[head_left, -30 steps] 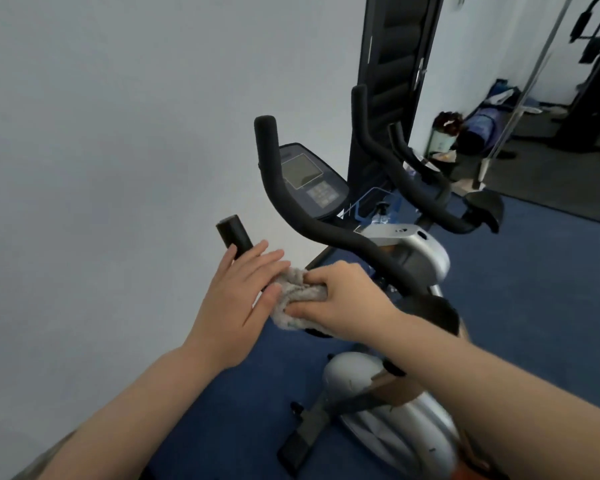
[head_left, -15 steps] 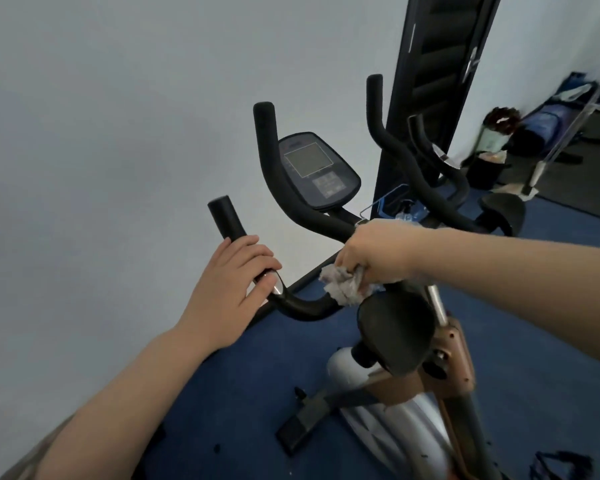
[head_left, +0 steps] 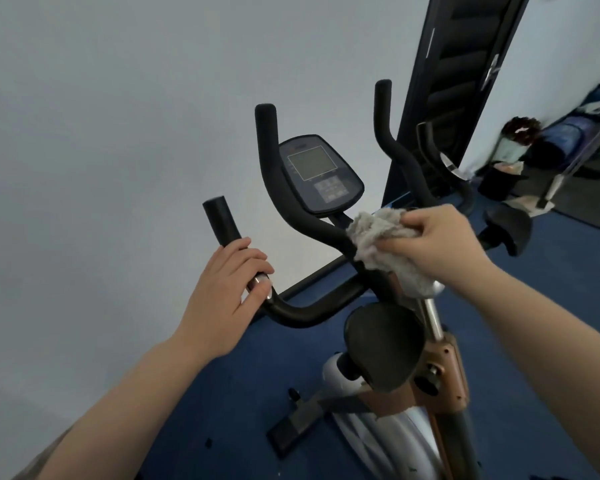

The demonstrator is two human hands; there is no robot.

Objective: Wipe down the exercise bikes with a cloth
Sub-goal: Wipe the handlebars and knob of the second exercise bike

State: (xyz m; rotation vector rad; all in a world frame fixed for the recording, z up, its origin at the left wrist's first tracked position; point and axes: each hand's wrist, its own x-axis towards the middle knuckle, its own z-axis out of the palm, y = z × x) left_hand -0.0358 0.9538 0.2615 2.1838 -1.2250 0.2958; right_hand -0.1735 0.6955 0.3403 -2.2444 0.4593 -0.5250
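An exercise bike (head_left: 440, 368) with black foam handlebars stands in front of me, its grey console (head_left: 321, 174) tilted up between the two upright bars. My left hand (head_left: 227, 292) wraps the lower left handle (head_left: 222, 221) near its metal sensor. My right hand (head_left: 440, 240) grips a crumpled grey cloth (head_left: 381, 240) and presses it on the centre of the handlebar where the bars meet the stem. A black pad (head_left: 385, 344) sits just below the cloth.
A plain white wall fills the left. A tall black panel (head_left: 458, 81) stands behind the bike. Further right are a dark bin (head_left: 503, 181), a bouquet-like bundle (head_left: 520, 133) and blue bags on the floor. The floor is blue carpet (head_left: 243, 393).
My right hand has carried the cloth from the lower left handle up and right to the handlebar's centre junction. My left hand stays on the left handle.
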